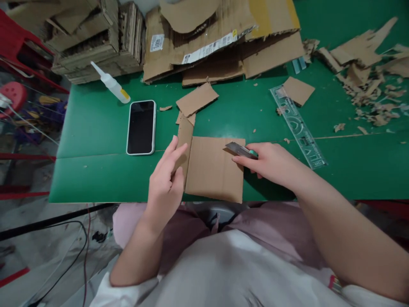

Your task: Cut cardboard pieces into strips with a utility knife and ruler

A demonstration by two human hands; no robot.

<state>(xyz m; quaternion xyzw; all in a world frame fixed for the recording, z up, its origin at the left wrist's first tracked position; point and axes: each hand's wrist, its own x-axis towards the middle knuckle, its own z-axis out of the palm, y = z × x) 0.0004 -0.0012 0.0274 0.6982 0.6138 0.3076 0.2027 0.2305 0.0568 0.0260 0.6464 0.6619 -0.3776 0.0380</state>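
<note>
A square piece of cardboard [214, 170] lies at the table's front edge. Along its left side runs a narrow cardboard strip [184, 138]. My left hand [166, 179] rests at that strip, fingers stretched out and apart, partly covering its lower end. In my right hand [266, 160] is a utility knife [240, 150], its blade pointing left over the square's upper right part. Whether the blade touches the cardboard I cannot tell. A small cardboard rectangle [197, 99] lies just beyond the strip, on top of another small piece.
On the green table [96, 179] are a phone [141, 128], a white squeeze bottle [111, 85] and a clear ruler [298, 125] overlapping a cardboard piece [299, 90]. Flattened boxes [204, 55] and stacked cardboard [96, 47] stand behind. Torn scraps [367, 89] lie right.
</note>
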